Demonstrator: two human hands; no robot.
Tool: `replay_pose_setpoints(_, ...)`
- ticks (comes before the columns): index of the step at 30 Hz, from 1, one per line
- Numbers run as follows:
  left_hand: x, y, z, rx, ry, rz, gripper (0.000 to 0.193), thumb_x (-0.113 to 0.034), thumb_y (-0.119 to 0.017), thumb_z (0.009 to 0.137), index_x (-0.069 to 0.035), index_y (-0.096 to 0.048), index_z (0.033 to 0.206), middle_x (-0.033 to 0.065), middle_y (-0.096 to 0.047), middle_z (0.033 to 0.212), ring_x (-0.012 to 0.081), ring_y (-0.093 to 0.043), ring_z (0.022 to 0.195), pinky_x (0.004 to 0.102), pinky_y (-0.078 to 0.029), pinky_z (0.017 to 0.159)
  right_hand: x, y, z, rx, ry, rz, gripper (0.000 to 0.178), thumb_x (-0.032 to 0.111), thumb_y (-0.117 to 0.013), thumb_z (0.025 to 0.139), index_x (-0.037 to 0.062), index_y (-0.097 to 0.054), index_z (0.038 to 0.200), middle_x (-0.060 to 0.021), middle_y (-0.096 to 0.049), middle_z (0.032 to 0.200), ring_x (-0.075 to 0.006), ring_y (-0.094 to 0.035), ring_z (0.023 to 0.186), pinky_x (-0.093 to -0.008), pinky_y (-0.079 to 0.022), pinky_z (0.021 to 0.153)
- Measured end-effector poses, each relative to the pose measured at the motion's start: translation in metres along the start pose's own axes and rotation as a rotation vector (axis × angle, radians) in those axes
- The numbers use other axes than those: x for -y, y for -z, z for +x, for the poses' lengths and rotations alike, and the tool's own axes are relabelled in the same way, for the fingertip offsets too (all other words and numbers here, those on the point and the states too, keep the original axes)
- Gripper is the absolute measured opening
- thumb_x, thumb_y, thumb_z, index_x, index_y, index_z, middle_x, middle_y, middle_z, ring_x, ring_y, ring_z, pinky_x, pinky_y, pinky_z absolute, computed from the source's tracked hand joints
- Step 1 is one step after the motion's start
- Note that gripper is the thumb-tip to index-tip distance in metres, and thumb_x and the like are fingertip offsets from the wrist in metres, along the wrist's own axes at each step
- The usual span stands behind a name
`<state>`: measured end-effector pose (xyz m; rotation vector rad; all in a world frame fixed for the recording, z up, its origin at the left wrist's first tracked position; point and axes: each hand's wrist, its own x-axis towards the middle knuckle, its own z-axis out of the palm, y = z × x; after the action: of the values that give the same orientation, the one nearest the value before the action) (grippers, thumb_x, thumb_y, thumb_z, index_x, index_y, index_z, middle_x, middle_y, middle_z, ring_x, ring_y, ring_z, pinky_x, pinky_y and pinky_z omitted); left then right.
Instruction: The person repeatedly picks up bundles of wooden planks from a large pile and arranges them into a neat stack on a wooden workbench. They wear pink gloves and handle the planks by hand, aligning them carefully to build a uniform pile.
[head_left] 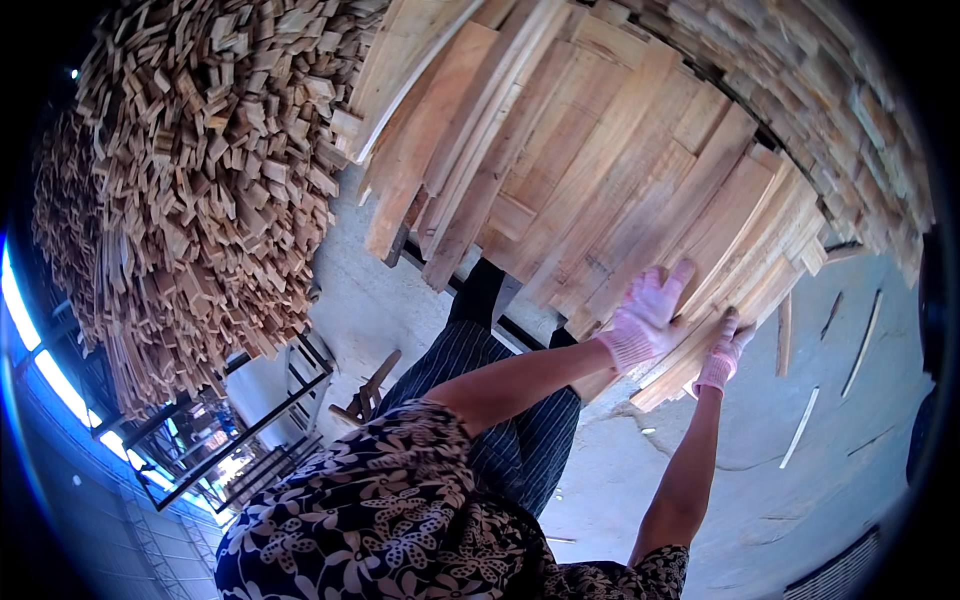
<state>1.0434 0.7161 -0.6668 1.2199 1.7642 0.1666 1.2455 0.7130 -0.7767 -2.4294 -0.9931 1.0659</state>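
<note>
Long, light-brown wooden boards (590,190) lie side by side in a broad layer in front of me. My left hand (645,315), in a pale pink knit glove, rests on top of the boards towards their right side, fingers spread. Against the outer right edge of the layer is my right hand (722,355), gloved the same way. Its fingers reach forward along the outermost board, and its far side is partly hidden. Neither hand has a board lifted. The board ends near me are uneven.
A tall heap of short wood pieces (220,170) stands at the left. More stacked wood (810,90) runs along the far right. Thin strips (800,428) lie on the grey floor (620,490). A black metal frame (250,440) and a small wooden piece (370,392) are at lower left.
</note>
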Motion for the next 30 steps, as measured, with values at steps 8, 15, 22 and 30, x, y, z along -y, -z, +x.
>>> replay_pose_setpoints(8, 0.139, 0.2, -0.083, -0.384, -0.139, 0.02, 0.074, -0.027, -0.075, 0.083, -0.007, -0.045, 0.147, 0.0248, -0.049, 0.132, 0.0403, -0.052, 0.12, 0.0483, -0.043, 0.104, 0.116, -0.098, -0.084, 0.168, 0.832, -0.146, 0.051, 0.018, -0.06, 0.101, 0.0057, -0.047, 0.149, -0.0166, -0.06, 0.131, -0.0287, -0.058, 0.113, -0.0382, -0.046, 0.1)
replay_pose_setpoints(15, 0.281, 0.414, -0.042, -0.622, 0.038, 0.369, 0.078, -0.027, -0.076, 0.079, -0.022, -0.041, 0.148, 0.019, -0.049, 0.132, 0.0383, -0.052, 0.118, 0.0475, -0.044, 0.106, 0.255, -0.249, -0.192, 0.675, 0.104, 0.48, 0.069, 0.03, -0.06, 0.101, 0.0088, -0.029, 0.159, -0.0138, -0.053, 0.142, -0.0228, -0.051, 0.125, -0.0322, -0.04, 0.106)
replay_pose_setpoints(22, 0.348, 0.494, 0.105, -0.504, 0.097, 0.605, 0.071, -0.031, -0.066, 0.087, -0.025, -0.035, 0.151, 0.0216, -0.05, 0.133, 0.0402, -0.051, 0.121, 0.0499, -0.045, 0.104, 0.259, -0.276, -0.218, 0.325, 0.109, 0.458, 0.075, 0.033, -0.062, 0.101, 0.0045, -0.024, 0.159, -0.0158, -0.046, 0.15, -0.0244, -0.046, 0.134, -0.0316, -0.034, 0.113)
replay_pose_setpoints(30, 0.366, 0.432, 0.111, -0.72, -0.304, 0.645, 0.065, -0.044, -0.065, 0.091, -0.029, -0.042, 0.15, 0.0211, -0.047, 0.137, 0.0396, -0.051, 0.121, 0.0544, -0.04, 0.101, 0.218, -0.156, -0.211, -0.125, 0.203, -0.17, 0.064, 0.03, -0.052, 0.104, 0.0077, -0.026, 0.157, -0.028, -0.044, 0.146, -0.0409, -0.049, 0.131, -0.0439, -0.04, 0.109)
